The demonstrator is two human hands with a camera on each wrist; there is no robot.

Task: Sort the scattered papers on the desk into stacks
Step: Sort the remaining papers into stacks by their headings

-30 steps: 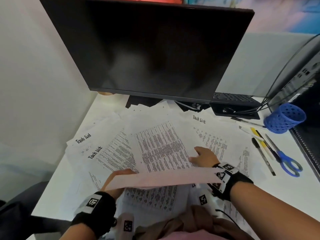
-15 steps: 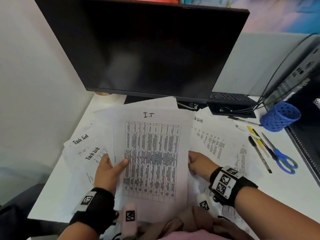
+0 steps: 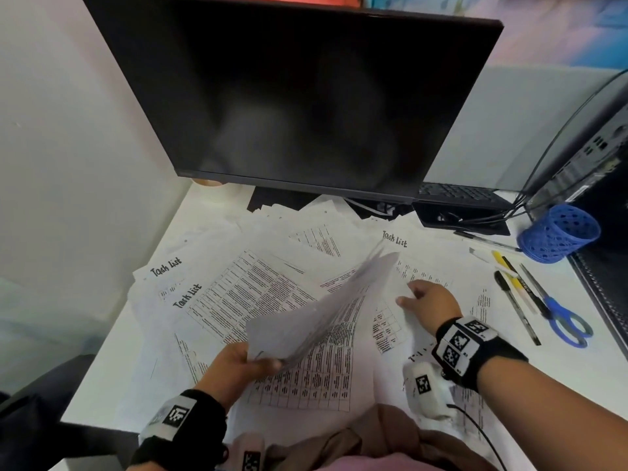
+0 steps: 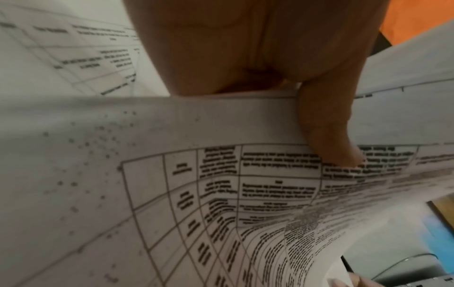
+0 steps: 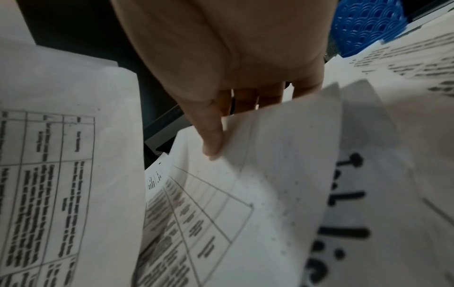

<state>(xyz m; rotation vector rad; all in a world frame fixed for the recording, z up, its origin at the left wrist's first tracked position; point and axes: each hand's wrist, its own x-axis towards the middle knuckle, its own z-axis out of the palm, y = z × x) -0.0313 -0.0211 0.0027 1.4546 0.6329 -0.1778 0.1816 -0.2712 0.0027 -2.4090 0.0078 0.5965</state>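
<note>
Printed papers lie scattered over the white desk point(image 3: 112, 362), among them Task List sheets point(image 3: 166, 266) and table sheets point(image 3: 244, 294). My left hand point(image 3: 263, 363) grips a thin sheaf of table sheets point(image 3: 319, 311) by its near corner, lifted off the pile and tilted almost edge-on. In the left wrist view the thumb point(image 4: 339, 151) presses on the printed table point(image 4: 221, 194). My right hand point(image 3: 416, 295) is on the papers to the right, below another Task List sheet point(image 3: 394, 239). In the right wrist view its thumb point(image 5: 212, 141) lies on top of a sheet point(image 5: 282, 155) with the fingers under it, pinching its edge.
A dark monitor point(image 3: 299, 96) stands over the back of the desk, with a keyboard point(image 3: 455, 192) behind it. At the right lie a tipped blue pen cup point(image 3: 557, 232), pens point(image 3: 516, 311) and blue scissors point(image 3: 564, 321). A computer case point(image 3: 598, 158) and cables are at the far right; a wall is at the left.
Half a second ago both hands held a table sheet flat before me. Now the left hand alone holds it, tilted edge-on, and the right hand has moved right onto the papers.
</note>
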